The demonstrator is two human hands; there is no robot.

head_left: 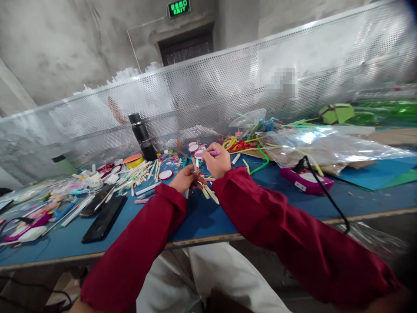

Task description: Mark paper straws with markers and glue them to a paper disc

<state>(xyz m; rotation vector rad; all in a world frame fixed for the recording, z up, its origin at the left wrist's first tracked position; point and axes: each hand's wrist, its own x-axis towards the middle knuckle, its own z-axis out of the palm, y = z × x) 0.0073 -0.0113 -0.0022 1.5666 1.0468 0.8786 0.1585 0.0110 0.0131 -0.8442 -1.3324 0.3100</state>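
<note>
Blue worktable (208, 219), bearing everything below; both hands work above its middle, near the front edge. Behind the hands, a perforated metal screen (228, 82) runs the full width of the table.

To the right of the hands and well apart, a large clear plastic sheet (325, 145) lies over brown card. Nearer on that side, a magenta device (306, 180) with a black cable (325, 195) leading off the table's front edge.

To the left of the hands, two dark phones (104, 217) lie flat; beyond them, a scatter of pale paper sticks (140, 171). Behind and to the left stands a black flask (142, 135), upright. Behind and to the right, a heap of coloured pipe cleaners (241, 143).

Right hand (216, 163), red-sleeved, closed around a pink pen-like stick (208, 153) whose tip points left, just above the left hand.

Left hand (184, 178), red-sleeved, fingers curled around a small bundle of pale sticks (206, 191); the bundle's free ends project to the right, under the right wrist and just above the table. Whether the pink stick touches the bundle cannot be told.

Just left of the left hand, a small red-rimmed white disc (165, 174) lies on the table.
</note>
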